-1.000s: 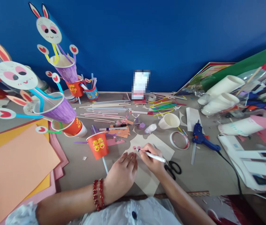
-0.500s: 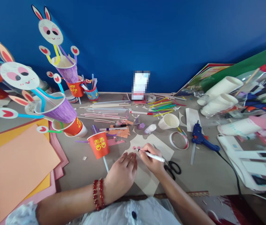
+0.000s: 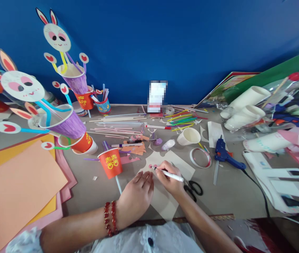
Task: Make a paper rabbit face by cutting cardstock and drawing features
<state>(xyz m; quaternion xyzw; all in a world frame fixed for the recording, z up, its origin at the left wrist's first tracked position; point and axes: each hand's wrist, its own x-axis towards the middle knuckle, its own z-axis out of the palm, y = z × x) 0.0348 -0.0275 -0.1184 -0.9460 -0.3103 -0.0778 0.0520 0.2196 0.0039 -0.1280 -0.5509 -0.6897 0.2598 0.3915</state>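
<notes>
With fingers stretched out flat, my left hand (image 3: 138, 191) lies on the left side of a cream sheet of paper (image 3: 165, 203). My right hand (image 3: 171, 179) grips a white marker (image 3: 172, 175), its dark tip down at small pink round shapes (image 3: 151, 166) on the paper. Partly under my right wrist are black-handled scissors (image 3: 195, 189); their blades are mostly hidden. Left of my left hand, a red paper cup (image 3: 110, 163) with yellow characters has a pale straw below it.
Rabbit figures on purple cups (image 3: 69, 124) stand at the left, beside stacked coloured paper (image 3: 23, 189). A blue glue gun (image 3: 225, 154), a tape roll (image 3: 200, 157) and a white paper cup (image 3: 188, 136) lie to the right. Loose straws (image 3: 123, 123) spread along the back.
The view has shifted very slightly. Both hands keep nearly the same place, with the marker tip still at the pink shapes.
</notes>
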